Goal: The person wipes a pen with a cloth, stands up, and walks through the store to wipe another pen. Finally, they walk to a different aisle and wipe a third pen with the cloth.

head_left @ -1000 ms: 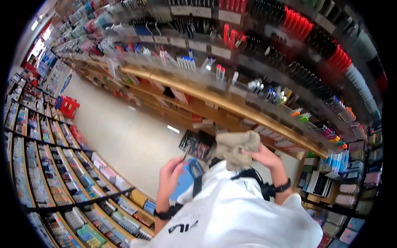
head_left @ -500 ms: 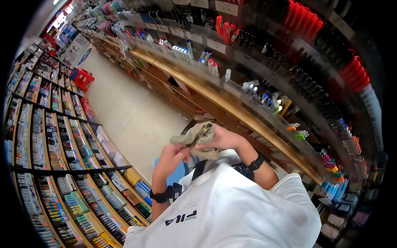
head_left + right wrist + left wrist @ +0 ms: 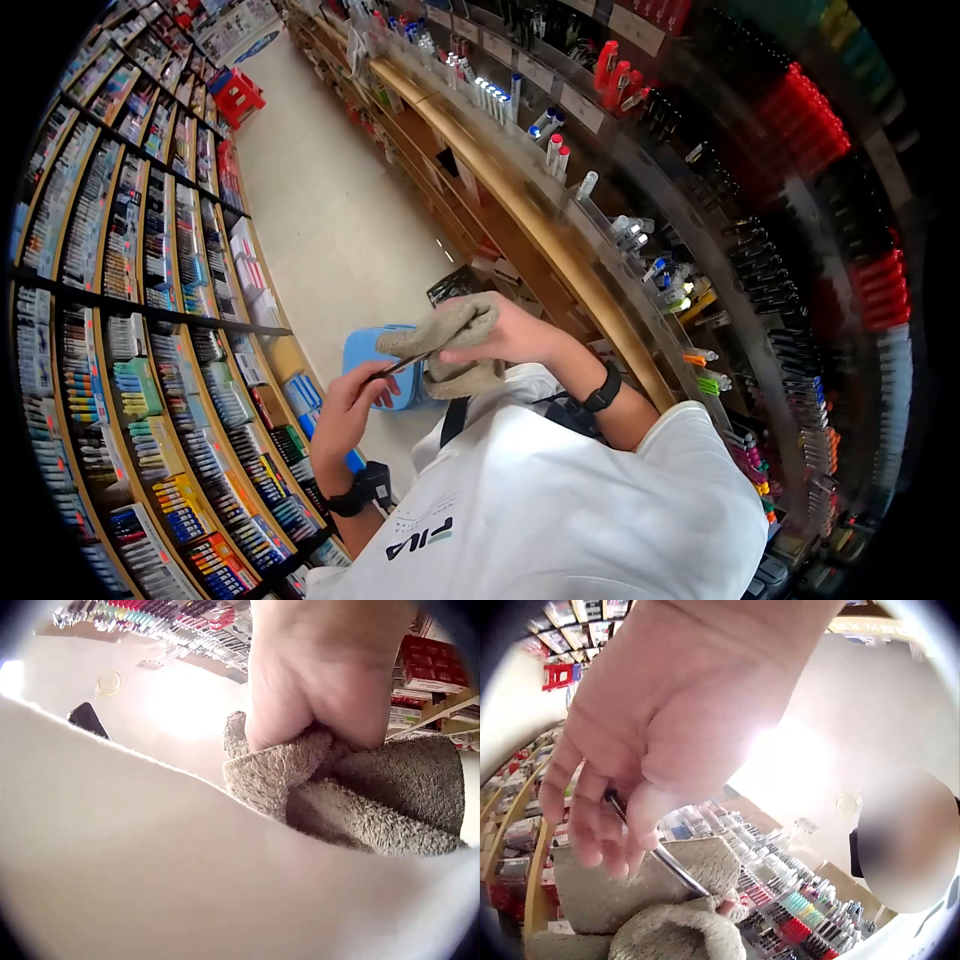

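Note:
My left hand (image 3: 342, 415) pinches one end of a slim, shiny pen (image 3: 676, 868) between thumb and fingers; the dark end shows at the fingers in the left wrist view. The pen's other end runs into a grey-brown terry cloth (image 3: 466, 380). My right hand (image 3: 515, 335) grips this cloth, bunched and folded, in front of the white shirt. From the right wrist view the cloth (image 3: 420, 780) hangs in thick folds below the palm, and the right fingertips are mostly hidden in it.
At the left, tiered racks (image 3: 180, 400) hold many pens. A wooden-edged shelf (image 3: 520, 205) with pens and markers runs along the right. Past the hands, a light-blue plastic piece (image 3: 365, 345) stands on the pale floor (image 3: 330, 200). Farther off is a red stool (image 3: 236, 97).
The hands came together from apart, bringing the pen to the cloth; since then the left hand has drawn a little away, with more pen showing. The head view has turned.

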### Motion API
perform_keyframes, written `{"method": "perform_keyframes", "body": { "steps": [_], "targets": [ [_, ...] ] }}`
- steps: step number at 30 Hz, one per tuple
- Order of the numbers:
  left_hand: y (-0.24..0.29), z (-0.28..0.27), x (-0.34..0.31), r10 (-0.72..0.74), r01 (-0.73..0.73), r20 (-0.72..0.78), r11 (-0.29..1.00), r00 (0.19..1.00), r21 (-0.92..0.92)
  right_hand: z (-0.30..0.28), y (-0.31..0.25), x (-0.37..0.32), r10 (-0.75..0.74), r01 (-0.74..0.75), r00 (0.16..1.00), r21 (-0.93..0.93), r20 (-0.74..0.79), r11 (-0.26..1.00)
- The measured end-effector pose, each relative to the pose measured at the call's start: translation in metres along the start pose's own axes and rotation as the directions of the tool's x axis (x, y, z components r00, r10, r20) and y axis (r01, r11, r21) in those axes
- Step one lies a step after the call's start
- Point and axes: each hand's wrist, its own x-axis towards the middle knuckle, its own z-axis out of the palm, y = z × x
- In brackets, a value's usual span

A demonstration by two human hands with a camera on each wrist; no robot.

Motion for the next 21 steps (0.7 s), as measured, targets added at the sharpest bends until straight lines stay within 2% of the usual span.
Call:
{"method": "perform_keyframes", "body": {
  "steps": [3, 6, 7, 9, 13, 16, 20, 21],
  "targets": [
    [-0.005, -0.003, -0.021, -0.039, 0.04, -0.043, 0.999, 0.998, 0.03, 0.008, 0.009, 0.007, 0.062, -0.06, 0.997, -0.05, 0.039, 0.997],
    [-0.014, 0.0, -0.042, -0.133, 0.132, -0.107, 0.991, 0.985, -0.017, 0.021, 0.021, 0.009, 0.051, -0.053, 0.998, -0.066, -0.025, 0.996],
    [-0.022, -0.002, -0.047, -0.147, 0.142, -0.114, 0.989, 0.983, -0.048, 0.024, 0.023, 0.007, -0.011, 0.009, 1.0, -0.12, -0.013, 0.993],
    [-0.025, -0.007, -0.057, -0.177, 0.172, -0.106, 0.984, 0.979, -0.056, 0.029, 0.017, 0.001, -0.007, 0.005, 1.0, -0.175, -0.012, 0.985],
    [-0.018, -0.003, -0.071, -0.055, 0.048, -0.157, 0.998, 0.986, -0.044, 0.035, 0.009, -0.012, 0.058, -0.06, 0.998, -0.232, -0.018, 0.971],
    [-0.017, 0.002, -0.078, -0.057, 0.053, -0.176, 0.998, 0.983, -0.028, 0.039, 0.006, -0.017, 0.005, -0.022, 0.998, -0.275, -0.061, 0.961],
    [-0.019, 0.001, -0.088, -0.078, 0.055, -0.182, 0.99, 0.98, -0.131, 0.04, 0.002, -0.021, -0.017, 0.008, 1.0, -0.398, -0.018, 0.917],
    [-0.023, 0.001, -0.09, -0.055, 0.018, -0.213, 0.985, 0.975, -0.172, 0.038, 0.001, -0.022, 0.0, 0.002, 1.0, -0.418, 0.003, 0.908]
  ]
}}
